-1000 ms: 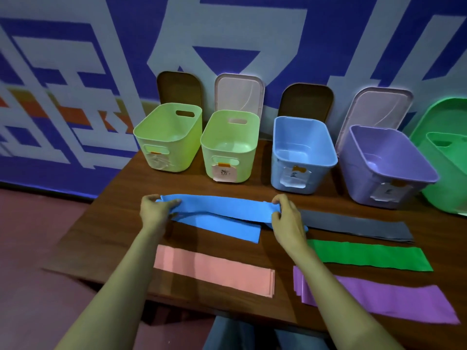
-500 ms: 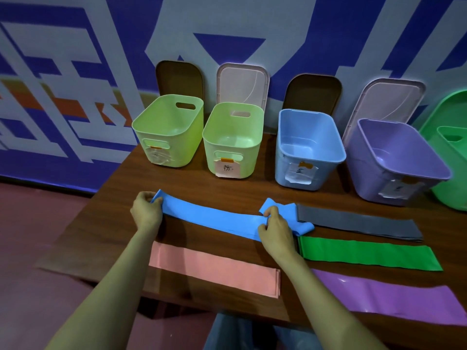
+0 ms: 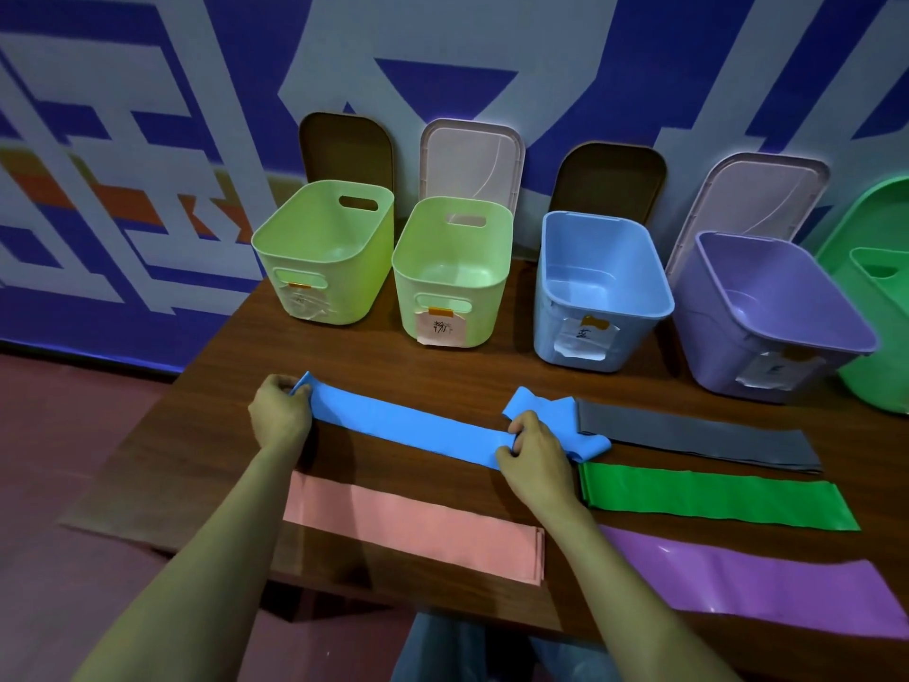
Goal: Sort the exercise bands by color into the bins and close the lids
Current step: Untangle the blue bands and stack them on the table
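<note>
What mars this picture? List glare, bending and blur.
Head view: dim overall; small glare spot on the purple band; wide-angle bending curves the table edge and splays the purple bin; the blue band stays sharp, no evident blur.

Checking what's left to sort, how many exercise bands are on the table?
5: blue band held in both hands, grey band right of it, green band, purple band nearest right, pink band nearest left.

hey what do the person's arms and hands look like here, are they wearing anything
Both forearms are bare up to the picture's lower edge, with no sleeves showing. The left hand and right hand wear no gloves. No watch, bracelet or ring is visible on either wrist or on the fingers.
</note>
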`<state>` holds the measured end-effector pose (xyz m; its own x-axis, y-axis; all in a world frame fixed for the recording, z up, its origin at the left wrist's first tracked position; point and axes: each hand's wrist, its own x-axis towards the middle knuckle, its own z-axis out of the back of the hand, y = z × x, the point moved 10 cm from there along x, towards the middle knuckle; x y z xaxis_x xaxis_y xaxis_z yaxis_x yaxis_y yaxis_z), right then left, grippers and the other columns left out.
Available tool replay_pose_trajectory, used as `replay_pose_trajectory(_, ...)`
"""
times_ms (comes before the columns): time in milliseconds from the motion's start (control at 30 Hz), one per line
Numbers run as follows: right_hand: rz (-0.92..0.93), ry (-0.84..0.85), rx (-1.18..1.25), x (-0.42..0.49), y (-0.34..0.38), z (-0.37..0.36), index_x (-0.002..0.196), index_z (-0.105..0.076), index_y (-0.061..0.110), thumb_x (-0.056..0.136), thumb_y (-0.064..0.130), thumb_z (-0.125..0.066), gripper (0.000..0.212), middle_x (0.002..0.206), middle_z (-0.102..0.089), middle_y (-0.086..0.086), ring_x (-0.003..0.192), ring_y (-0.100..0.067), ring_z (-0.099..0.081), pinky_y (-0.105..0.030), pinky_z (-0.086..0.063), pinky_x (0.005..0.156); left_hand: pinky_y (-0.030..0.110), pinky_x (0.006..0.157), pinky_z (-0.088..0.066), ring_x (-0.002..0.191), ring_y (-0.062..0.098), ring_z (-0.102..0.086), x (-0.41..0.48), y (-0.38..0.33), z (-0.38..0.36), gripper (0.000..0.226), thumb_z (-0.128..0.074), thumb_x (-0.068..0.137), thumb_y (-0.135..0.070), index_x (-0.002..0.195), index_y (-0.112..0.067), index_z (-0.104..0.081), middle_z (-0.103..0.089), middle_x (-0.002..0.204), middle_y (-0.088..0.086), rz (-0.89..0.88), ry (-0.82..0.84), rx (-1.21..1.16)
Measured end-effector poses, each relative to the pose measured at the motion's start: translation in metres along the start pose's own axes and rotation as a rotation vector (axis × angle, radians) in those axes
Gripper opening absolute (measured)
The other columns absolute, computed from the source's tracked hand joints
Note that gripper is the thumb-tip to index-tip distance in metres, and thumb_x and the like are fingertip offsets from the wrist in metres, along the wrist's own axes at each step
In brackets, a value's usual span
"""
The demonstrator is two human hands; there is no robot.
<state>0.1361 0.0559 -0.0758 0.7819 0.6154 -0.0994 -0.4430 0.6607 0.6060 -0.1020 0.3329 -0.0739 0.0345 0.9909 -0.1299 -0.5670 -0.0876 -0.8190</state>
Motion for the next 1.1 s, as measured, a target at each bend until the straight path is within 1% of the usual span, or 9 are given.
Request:
replay_pose_trajectory(167, 0.027, -0.010, -0.055, -0.001, 0.005, 0.002, 0.101, -0.049, 0.016, 0.086, 0.015, -0.055, 0.017, 0.093, -0.046, 0.001, 0.093, -0.020, -0.051, -0.029, -0.038, 0.064, 0.041, 0.079, -0.043, 0.104, 0.035, -0.056, -0.003, -0.009, -0.003, 0.023, -0.061, 0.089, -0.015, 0.110, -0.004, -0.059, -0.059, 0.115, 0.017, -0.047, 0.005, 0.145)
replay_pose_trajectory(267, 0.037, -0.014, -0.135, -0.005, 0.009, -0.001, 0.103, -0.053, 0.017, 0.090, 0.018, -0.052, 0.013, 0.100, -0.042, 0.000, 0.097, -0.019, -0.048, -0.028, -0.042, 0.069, 0.047, 0.090, -0.040, 0.112, 0.038, -0.047, -0.009, -0.025, -0.004, 0.031, -0.062, 0.087, -0.014, 0.115, -0.002, -0.055, -0.050, 0.122, 0.020, -0.240, -0.053, 0.411)
replay_pose_trajectory(367, 0.071, -0.046, -0.250, -0.008, 0.014, -0.003, 0.111, -0.053, 0.017, 0.093, 0.018, -0.046, 0.019, 0.110, -0.046, -0.003, 0.103, -0.019, -0.045, -0.030, -0.044, 0.084, 0.046, 0.088, -0.035, 0.108, 0.039, -0.044, -0.019, -0.039, -0.009, 0.026, -0.061, 0.086, -0.010, 0.110, -0.002, -0.059, -0.051, 0.115, 0.021, -0.399, -0.119, 0.602)
replay_pose_trajectory(467, 0.106, -0.071, -0.352, -0.013, 0.018, -0.005, 0.120, -0.048, 0.016, 0.094, 0.016, -0.042, 0.027, 0.116, -0.047, -0.003, 0.109, -0.020, -0.041, -0.030, -0.039, 0.092, 0.046, 0.083, -0.037, 0.101, 0.038, -0.049, -0.043, -0.052, -0.028, 0.020, -0.059, 0.088, -0.013, 0.104, -0.002, -0.063, -0.058, 0.106, 0.020, -0.535, -0.060, 0.606)
replay_pose_trajectory(567, 0.138, -0.085, -0.399, -0.016, 0.024, -0.004, 0.127, -0.048, 0.014, 0.095, 0.017, -0.040, 0.033, 0.121, -0.046, -0.004, 0.113, -0.021, -0.038, -0.031, -0.036, 0.096, 0.043, 0.074, -0.043, 0.090, 0.035, -0.056, -0.090, -0.071, -0.059, 0.021, -0.066, 0.086, -0.020, 0.099, -0.004, -0.065, -0.062, 0.097, 0.015, -0.768, 0.048, 0.560)
replay_pose_trajectory(700, 0.189, -0.088, -0.374, -0.022, 0.030, 0.008, 0.124, -0.053, 0.014, 0.095, 0.022, -0.042, 0.031, 0.121, -0.048, -0.003, 0.116, -0.022, -0.038, -0.031, -0.037, 0.096, 0.037, 0.065, -0.046, 0.076, 0.027, -0.058, -0.150, -0.084, -0.097, 0.018, -0.072, 0.080, -0.026, 0.083, -0.010, -0.065, -0.060, 0.081, 0.006, -0.979, 0.180, 0.553)
replay_pose_trajectory(867, 0.153, -0.174, -0.346, -0.018, 0.011, 0.051, 0.120, -0.054, 0.015, 0.093, 0.023, -0.047, 0.029, 0.123, -0.047, -0.003, 0.120, -0.021, -0.036, -0.031, -0.033, 0.098, 0.033, 0.089, -0.039, 0.105, 0.023, -0.049, -0.162, -0.080, -0.130, 0.030, -0.049, 0.093, -0.040, 0.108, -0.015, -0.057, -0.054, 0.108, 0.003, -0.862, 0.348, 0.690)
replay_pose_trajectory(967, 0.101, -0.127, -0.459, -0.010, -0.011, 0.061, 0.126, -0.049, 0.016, 0.090, 0.026, -0.054, 0.038, 0.128, -0.043, -0.004, 0.123, -0.023, -0.033, -0.032, -0.032, 0.101, 0.035, 0.093, -0.040, 0.107, 0.024, -0.049, -0.165, -0.088, -0.136, 0.032, -0.049, 0.094, -0.040, 0.110, -0.014, -0.056, -0.054, 0.111, 0.005, -0.839, 0.354, 0.692)
replay_pose_trajectory(1100, 0.078, -0.121, -0.540, -0.004, -0.025, 0.065, 0.130, -0.048, 0.012, 0.091, 0.014, -0.052, 0.040, 0.128, -0.046, -0.005, 0.122, -0.025, -0.035, -0.032, -0.035, 0.097, 0.032, 0.090, -0.041, 0.108, 0.023, -0.047, -0.192, -0.104, -0.156, 0.030, -0.052, 0.093, -0.032, 0.117, -0.014, -0.054, -0.053, 0.115, 0.004, -0.917, 0.442, 0.576)
